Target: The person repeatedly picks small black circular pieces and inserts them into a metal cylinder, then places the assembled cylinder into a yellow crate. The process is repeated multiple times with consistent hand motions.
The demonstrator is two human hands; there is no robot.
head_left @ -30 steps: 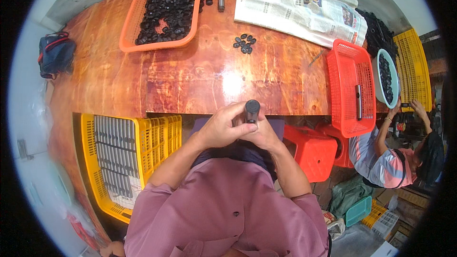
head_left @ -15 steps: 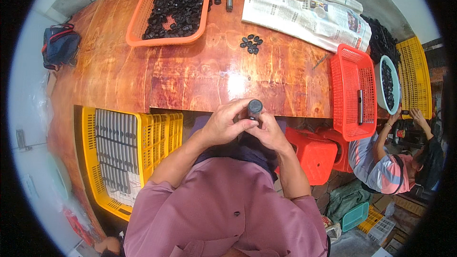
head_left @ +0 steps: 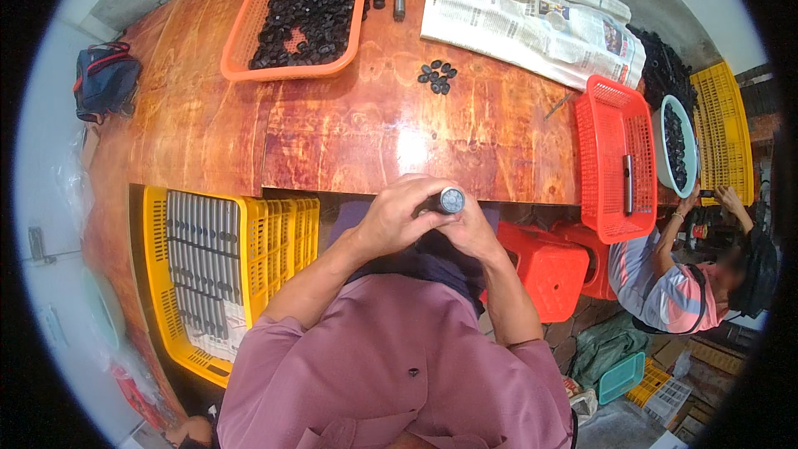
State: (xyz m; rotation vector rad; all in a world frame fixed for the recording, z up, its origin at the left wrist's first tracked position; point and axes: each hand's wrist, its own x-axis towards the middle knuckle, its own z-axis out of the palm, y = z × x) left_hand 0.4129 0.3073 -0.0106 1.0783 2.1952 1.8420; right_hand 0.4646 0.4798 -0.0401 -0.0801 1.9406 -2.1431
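Both of my hands meet over my lap at the wooden table's (head_left: pixel 349 133) near edge. My left hand (head_left: pixel 401 214) wraps a short dark cylinder (head_left: pixel 449 199) whose round grey end faces up. My right hand (head_left: pixel 470 229) closes on the same cylinder from the right and below. An orange basket (head_left: pixel 249 41) full of small black round parts stands at the table's far left. A little cluster of black round parts (head_left: pixel 436 76) lies loose near the middle of the table.
A yellow crate (head_left: pixel 274 233) of grey tubes sits low on my left. Newspaper (head_left: pixel 532 21) covers the far right of the table. A red basket (head_left: pixel 611 158) holds one dark tube. A seated person (head_left: pixel 673 283) works at the right beside red stools (head_left: pixel 544 270). A dark bag (head_left: pixel 104 79) lies at far left.
My hands and the cylinder stay together at the table edge with only small turning. The view has shifted slightly, so the table's things sit a little lower in the picture.
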